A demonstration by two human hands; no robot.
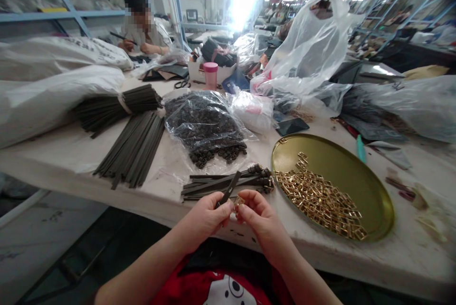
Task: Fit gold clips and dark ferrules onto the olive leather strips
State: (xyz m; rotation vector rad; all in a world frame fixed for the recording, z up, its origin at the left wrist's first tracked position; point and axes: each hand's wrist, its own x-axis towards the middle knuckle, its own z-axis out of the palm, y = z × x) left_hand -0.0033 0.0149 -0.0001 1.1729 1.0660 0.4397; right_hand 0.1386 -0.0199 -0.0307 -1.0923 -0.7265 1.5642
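My left hand (213,214) is closed around a dark strap (231,186), whose free end sticks up past the fingers. Close beside it, my right hand (258,212) pinches a small gold buckle (238,202) at the strap; how far the strap passes through it is hidden by the fingers. Just beyond both hands lies a small pile of straps with buckles (228,182), their buckled ends pointing right. To the right, a round gold tray (370,191) carries many loose gold buckles (320,200).
Left on the table are loose dark straps (131,150) and a tied bundle (121,105). A clear bag of small black loops (206,119) spills open in the middle. Behind stand a pink-lidded jar (210,77) and plastic bags (306,48). A person (142,29) sits across the table.
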